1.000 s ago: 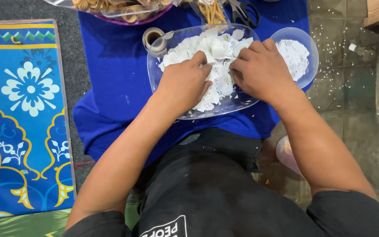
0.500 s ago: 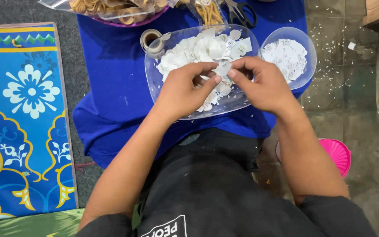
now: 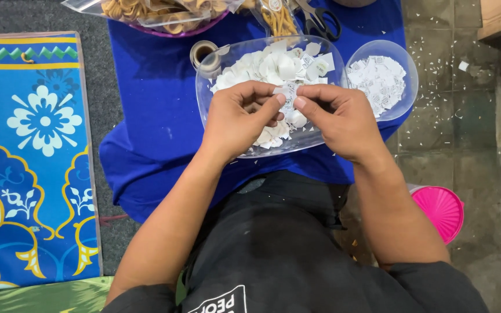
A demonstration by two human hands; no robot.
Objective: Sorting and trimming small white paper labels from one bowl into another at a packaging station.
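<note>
My left hand and my right hand meet over a clear oval tray heaped with small white paper pieces. Both pinch one small printed paper slip between thumbs and fingertips, just above the heap. A round clear bowl with more printed slips sits to the right of the tray, close to my right hand. Tray and bowl rest on a blue cloth.
A tape roll lies at the tray's far left corner. Scissors and a bag of tan rings lie at the far edge. A patterned blue mat covers the left floor. A pink lid lies by my right arm.
Both hands have lifted out of the paper heap and come together, now pinching a single slip between them. The view has shifted, bringing the pink lid into sight.
</note>
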